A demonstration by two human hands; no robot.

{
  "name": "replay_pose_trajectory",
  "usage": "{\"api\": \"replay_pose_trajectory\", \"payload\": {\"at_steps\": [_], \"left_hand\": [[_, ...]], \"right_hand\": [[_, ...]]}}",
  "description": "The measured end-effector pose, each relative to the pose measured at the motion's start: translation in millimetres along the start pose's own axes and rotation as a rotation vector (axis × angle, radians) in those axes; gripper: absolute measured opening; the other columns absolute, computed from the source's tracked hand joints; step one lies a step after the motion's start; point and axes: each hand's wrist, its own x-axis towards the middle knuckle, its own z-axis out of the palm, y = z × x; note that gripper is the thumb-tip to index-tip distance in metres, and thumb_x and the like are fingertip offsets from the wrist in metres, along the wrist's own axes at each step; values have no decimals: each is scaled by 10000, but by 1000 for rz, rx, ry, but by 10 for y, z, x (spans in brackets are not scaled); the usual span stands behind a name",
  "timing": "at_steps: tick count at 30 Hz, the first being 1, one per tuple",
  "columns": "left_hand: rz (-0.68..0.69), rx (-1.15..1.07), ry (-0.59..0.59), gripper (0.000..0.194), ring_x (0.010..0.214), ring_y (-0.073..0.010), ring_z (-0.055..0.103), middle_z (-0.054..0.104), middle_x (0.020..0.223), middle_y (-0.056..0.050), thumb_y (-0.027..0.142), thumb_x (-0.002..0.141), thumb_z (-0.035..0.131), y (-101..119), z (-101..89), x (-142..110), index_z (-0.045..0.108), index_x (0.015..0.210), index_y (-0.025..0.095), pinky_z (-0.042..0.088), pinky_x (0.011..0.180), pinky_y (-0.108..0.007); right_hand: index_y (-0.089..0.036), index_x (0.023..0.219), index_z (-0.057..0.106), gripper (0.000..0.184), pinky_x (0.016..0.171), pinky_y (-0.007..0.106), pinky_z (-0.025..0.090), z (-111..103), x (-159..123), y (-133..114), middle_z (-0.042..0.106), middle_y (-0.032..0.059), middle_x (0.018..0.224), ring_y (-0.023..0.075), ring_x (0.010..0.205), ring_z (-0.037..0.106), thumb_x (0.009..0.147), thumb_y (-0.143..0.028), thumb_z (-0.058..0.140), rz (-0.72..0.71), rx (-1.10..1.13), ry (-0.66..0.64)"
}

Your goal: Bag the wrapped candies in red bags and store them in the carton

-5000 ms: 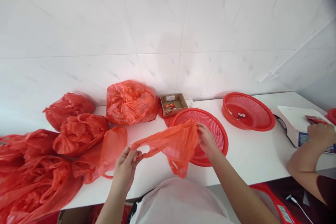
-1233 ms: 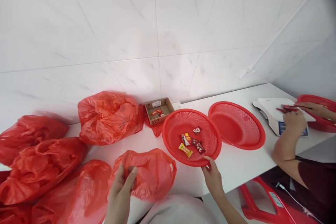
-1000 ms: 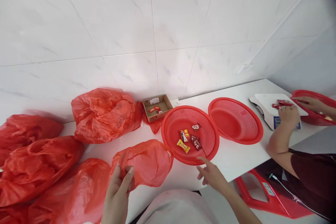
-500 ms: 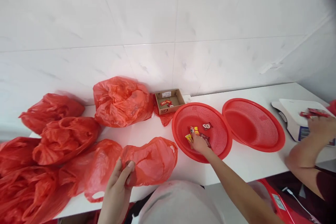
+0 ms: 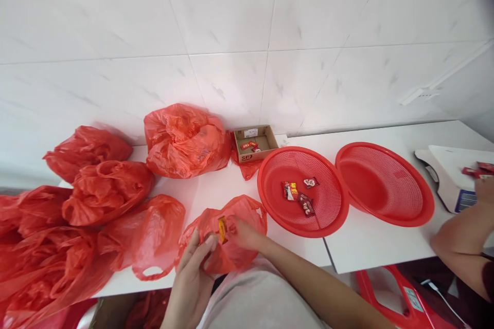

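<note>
My left hand (image 5: pixel 194 270) is closed on the rim of a thin red plastic bag (image 5: pixel 249 209) at the table's front edge. Over the bag's mouth, my right hand (image 5: pixel 246 235) pinches a small yellow-wrapped snack packet (image 5: pixel 223 230); its fingertips are partly hidden. Just right of the bag stands a red plastic colander (image 5: pixel 328 211) with several wrapped snack packets (image 5: pixel 306 204) lying in its bottom.
A second red colander (image 5: pixel 420 211) adjoins the first. Beyond it are a white scale (image 5: pixel 455 164) and a co-worker's arm (image 5: pixel 461 231). A small cardboard box (image 5: pixel 266 139) holds red packets. Full red bags (image 5: pixel 185 144) crowd the left; a flat bag (image 5: pixel 158 226) lies beside mine.
My right hand has moved left from the colander to the bag, bringing the yellow packet. My left hand keeps hold of the bag. The view has shifted slightly.
</note>
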Motion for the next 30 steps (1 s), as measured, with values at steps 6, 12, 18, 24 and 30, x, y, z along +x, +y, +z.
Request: {"api": "replay_pose_trajectory", "payload": {"at_steps": [6, 12, 18, 24, 30], "left_hand": [[115, 16, 151, 418, 530, -54, 390, 523, 680, 42, 254, 514, 898, 83, -305, 183, 548, 732, 188, 354, 453, -170], [129, 63, 197, 426, 549, -59, 395, 502, 667, 51, 265, 535, 889, 70, -380, 263, 524, 742, 192, 381, 494, -167], [129, 91, 153, 449, 547, -57, 374, 478, 659, 57, 296, 545, 899, 80, -341, 255, 507, 741, 197, 372, 498, -159], [132, 119, 140, 367, 536, -48, 353, 482, 652, 54, 290, 574, 874, 21, -220, 208, 594, 785, 182, 343, 501, -160], [140, 120, 143, 362, 564, -56, 396, 490, 672, 51, 288, 564, 873, 2, -198, 242, 617, 800, 189, 386, 529, -156]], "right_hand": [[-248, 1036, 675, 202, 939, 357, 453, -751, -415, -277, 693, 25, 1114, 228, 1043, 624, 870, -296, 570, -162, -167, 2], [-197, 1313, 479, 437, 884, 368, 432, -2017, -508, 16, 529, 163, 1324, 305, 1167, 541, 935, -414, 454, 295, -885, 598], [-135, 1326, 418, 547, 731, 331, 412, -2224, -362, 604, 582, 205, 1147, 294, 929, 634, 822, -240, 603, 532, -939, 476], [-166, 1114, 505, 236, 626, 254, 381, -2446, -342, 642, 672, 87, 920, 200, 785, 647, 907, -272, 470, 457, -832, 445], [-178, 1122, 507, 340, 624, 272, 380, -2379, -290, 618, 690, 91, 915, 237, 804, 657, 856, -381, 573, 462, -813, 488]]}}
